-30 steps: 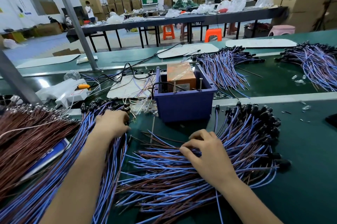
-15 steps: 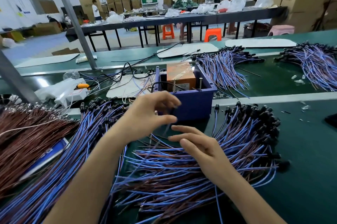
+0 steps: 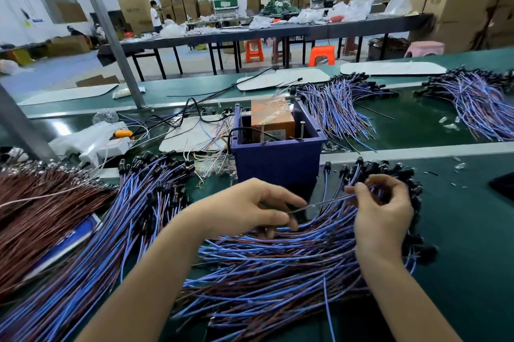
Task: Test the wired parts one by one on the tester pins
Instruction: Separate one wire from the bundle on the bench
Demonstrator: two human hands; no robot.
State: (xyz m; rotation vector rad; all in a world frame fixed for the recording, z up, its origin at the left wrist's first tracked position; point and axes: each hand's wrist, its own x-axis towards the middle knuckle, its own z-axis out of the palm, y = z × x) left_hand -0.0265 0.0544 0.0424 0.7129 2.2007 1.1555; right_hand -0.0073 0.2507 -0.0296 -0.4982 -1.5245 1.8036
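Wire: one thin blue-and-brown wired part is held taut between both grips.
Left grip: clamped by thumb and fingertips on one end.
Right grip: clamped on the other end.
Tester: dark blue plastic box with upright metal pins, set at 12 o'clock of the grips.
Pile: loose blue-and-brown wires are spread on the green tabletop, at 6 o'clock of the box.

1. Wires: blue and reddish-brown, with black ends.
2. Left bundle: reddish-brown throughout.
3. Box: dark blue.
4. Tester: orange.
5. Belt: dark green.
6. Stools: bright orange.
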